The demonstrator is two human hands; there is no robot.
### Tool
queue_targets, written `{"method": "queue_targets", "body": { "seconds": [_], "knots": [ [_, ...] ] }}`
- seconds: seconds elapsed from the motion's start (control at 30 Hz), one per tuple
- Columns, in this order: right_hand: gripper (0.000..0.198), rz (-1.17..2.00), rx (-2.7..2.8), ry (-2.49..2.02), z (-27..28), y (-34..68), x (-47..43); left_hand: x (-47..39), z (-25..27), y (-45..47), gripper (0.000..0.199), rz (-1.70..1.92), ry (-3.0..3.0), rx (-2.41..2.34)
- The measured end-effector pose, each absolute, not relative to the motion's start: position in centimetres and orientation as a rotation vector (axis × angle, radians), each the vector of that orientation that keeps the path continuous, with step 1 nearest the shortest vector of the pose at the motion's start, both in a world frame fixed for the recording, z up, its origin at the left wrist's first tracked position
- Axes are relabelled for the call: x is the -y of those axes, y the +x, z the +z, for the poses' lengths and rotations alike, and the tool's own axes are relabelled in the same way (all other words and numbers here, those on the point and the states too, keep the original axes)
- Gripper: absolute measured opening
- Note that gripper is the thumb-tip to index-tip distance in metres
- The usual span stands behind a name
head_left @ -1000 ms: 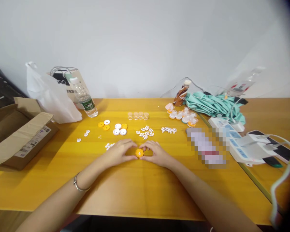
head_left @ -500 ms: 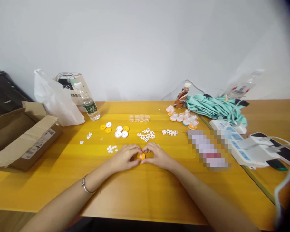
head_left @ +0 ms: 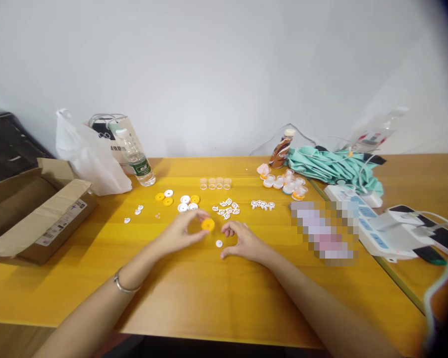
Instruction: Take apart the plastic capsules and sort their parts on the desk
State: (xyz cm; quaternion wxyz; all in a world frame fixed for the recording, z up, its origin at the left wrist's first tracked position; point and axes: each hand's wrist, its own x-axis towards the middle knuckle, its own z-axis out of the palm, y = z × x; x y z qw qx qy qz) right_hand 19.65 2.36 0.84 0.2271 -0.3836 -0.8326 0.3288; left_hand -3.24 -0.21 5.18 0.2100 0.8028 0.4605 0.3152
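Observation:
Between the thumb and fingers of my left hand (head_left: pixel 179 232) is an orange round plastic cap (head_left: pixel 208 225), tilted and a little above the table. My right hand (head_left: pixel 244 241) is open, its thumb and fingers apart and nothing between them. On the table between the two hands lies a small white disc with a raised middle (head_left: pixel 219 243). Beyond my left hand sit white and orange round caps (head_left: pixel 185 200), partly covered by its fingers. Several white openwork pieces (head_left: pixel 227 210) lie ahead of my hands, with a row of similar pieces (head_left: pixel 262 204) farther right.
Clear cups (head_left: pixel 215 184) line up at the back, and finished-looking domed pieces (head_left: pixel 283 183) cluster right. A cardboard box (head_left: pixel 41 214), white bag (head_left: pixel 91 159) and water bottle (head_left: pixel 138 161) stand left. Right are a brown bottle (head_left: pixel 282 149), green cloth (head_left: pixel 332 166) and power strip (head_left: pixel 369 223).
My left hand has lifted the orange cap up and left, uncovering the white disc on the table. My right hand has let go and opened. The small white discs are now behind my left hand.

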Motion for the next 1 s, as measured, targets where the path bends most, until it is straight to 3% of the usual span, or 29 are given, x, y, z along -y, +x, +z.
{"method": "queue_targets", "body": {
  "seconds": [0.1, 0.2, 0.4, 0.63, 0.8, 1.0],
  "knots": [
    [0.053, 0.917, 2.291, -1.077, 1.0, 19.6, -2.3, -1.8, 5.9, -7.9, 0.029, 1.027, 2.047, -1.856],
    [0.051, 0.926, 2.29, -1.082, 1.0, 19.6, -2.3, -3.4, 5.5, -12.7, 0.037, 0.712, 1.941, -2.29],
    [0.045, 0.924, 2.297, -1.06, 0.9, 19.7, -2.4, -4.8, 3.6, -15.4, 0.028, 0.405, 1.843, -2.357],
    [0.044, 0.924, 2.316, -1.045, 1.2, 19.7, -2.3, -4.8, 3.3, -14.3, 0.028, 0.55, 2.004, -2.373],
    [0.052, 0.925, 2.361, -1.013, 1.3, 19.8, -2.4, -3.5, 4.2, -9.7, 0.024, 0.948, 2.447, -1.984],
    [0.051, 0.93, 2.371, -0.992, 1.3, 20.0, -2.5, 0.1, 4.2, -3.0, 0.028, 0.675, 2.514, -1.147]
  ]
}}
